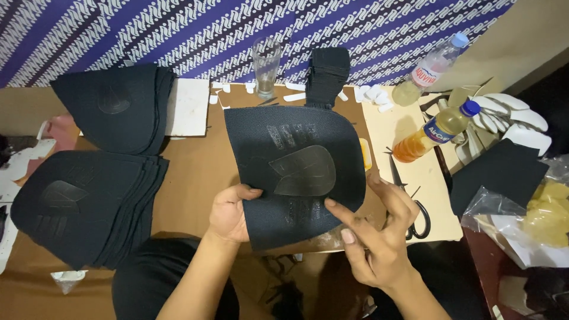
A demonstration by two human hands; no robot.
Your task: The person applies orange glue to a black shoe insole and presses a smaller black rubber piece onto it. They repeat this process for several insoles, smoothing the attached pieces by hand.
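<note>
Pressing glossy patch (303,170) onto black fabric piece (296,172): left hand (230,214) pinches piece's edge, right hand (373,237) open, forefinger on patch. Next likely needs firm smoothing. Scissors (409,201) right of piece.

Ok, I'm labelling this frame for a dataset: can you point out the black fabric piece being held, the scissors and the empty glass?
black fabric piece (296,127), head view, upper middle of its textured face.
scissors (422,213), head view, on a black handle loop.
empty glass (265,65), head view, middle of its clear wall.
</note>
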